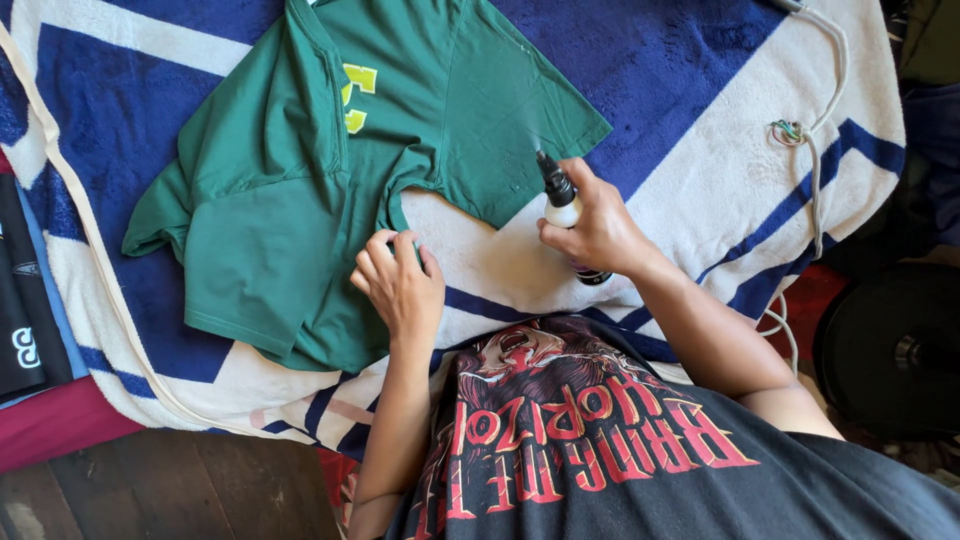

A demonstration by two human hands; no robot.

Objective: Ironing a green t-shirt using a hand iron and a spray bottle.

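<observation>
Nearest, the left hand [398, 285] rested with fingers curled, pinching the hem of the green shirt [330, 170] where the cloth bunched just beyond its knuckles. Beside it, slightly farther out, the right hand [598, 232] was closed around a small spray bottle [562, 205], its dark nozzle tilted up and to the left, toward the shirt. The bottle's long axis ran diagonally, from the palm to the shirt's near edge, tip just short of the cloth. So the shirt lay ahead and to the left of both hands, the left one already on it. Farther off, the shirt spread flat on a blue and white towel [700, 120], a grey cord [815, 160] trailing along its right side.
</observation>
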